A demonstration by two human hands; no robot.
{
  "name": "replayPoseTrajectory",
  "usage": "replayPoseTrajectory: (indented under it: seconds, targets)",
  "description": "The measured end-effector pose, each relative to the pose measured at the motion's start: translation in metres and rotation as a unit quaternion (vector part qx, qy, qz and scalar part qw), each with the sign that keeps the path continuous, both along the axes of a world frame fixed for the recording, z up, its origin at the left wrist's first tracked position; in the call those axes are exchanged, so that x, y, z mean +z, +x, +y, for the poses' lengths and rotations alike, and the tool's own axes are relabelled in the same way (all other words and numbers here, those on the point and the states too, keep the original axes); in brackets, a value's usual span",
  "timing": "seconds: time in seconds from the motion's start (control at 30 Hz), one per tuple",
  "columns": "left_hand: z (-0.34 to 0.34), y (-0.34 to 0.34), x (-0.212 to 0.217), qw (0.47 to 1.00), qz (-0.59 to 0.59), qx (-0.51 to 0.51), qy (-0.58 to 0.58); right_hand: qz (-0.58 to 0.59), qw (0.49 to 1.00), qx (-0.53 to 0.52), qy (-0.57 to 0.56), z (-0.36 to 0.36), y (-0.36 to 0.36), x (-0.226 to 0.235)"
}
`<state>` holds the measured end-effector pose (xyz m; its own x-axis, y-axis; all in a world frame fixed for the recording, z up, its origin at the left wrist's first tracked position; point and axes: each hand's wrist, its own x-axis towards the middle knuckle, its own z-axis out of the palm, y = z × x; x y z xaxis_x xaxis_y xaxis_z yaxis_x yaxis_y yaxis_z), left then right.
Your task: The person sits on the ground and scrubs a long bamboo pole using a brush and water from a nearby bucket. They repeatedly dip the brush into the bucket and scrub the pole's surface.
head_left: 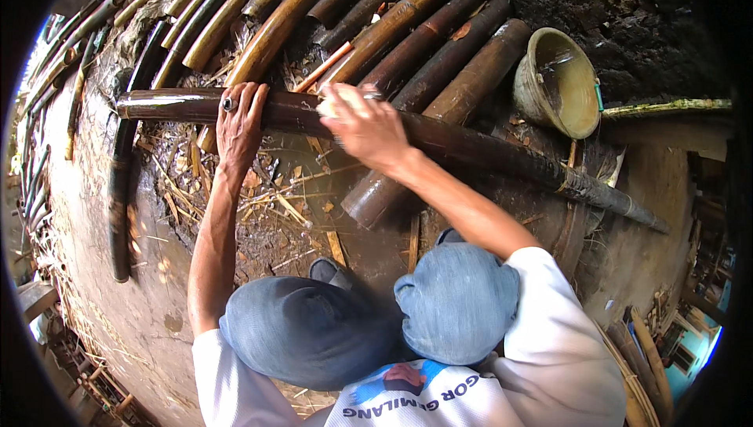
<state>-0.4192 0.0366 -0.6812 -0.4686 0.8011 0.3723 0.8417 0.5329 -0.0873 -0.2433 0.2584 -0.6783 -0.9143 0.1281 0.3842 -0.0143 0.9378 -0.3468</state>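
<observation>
I see dark pole under left grip, curled around it | right grip, blurred, pinching pale wad against pole

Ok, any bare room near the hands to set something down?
Barest patch: ground between the left forearm and the dark pole crossing under the left end of the long pole. Crowded: beyond the long pole, other poles packed beside a bowl; inside the left forearm, straw and leaf litter.
</observation>
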Motion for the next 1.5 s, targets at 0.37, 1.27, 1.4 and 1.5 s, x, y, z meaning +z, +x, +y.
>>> replayPoseTrajectory:
  seconds: [0.37,1.27,1.4,1.5]
  targets:
    - [-0.038,0.014,-0.011,0.998,-0.045,0.001,0.044,-0.065,0.994,-0.089,0.012,0.112,0.147,0.003]
    - [-0.018,-0.008,-0.004,0.999,-0.043,-0.008,0.007,-0.046,0.993,-0.112,-0.013,0.135,0.175,0.008]
    - [-0.025,0.001,-0.007,0.998,-0.056,0.009,0.036,-0.127,0.975,-0.183,-0.021,0.177,0.223,0.007]
    - [-0.016,0.002,-0.008,0.998,-0.039,0.006,0.046,0.036,0.997,-0.064,-0.014,0.07,0.096,0.007]
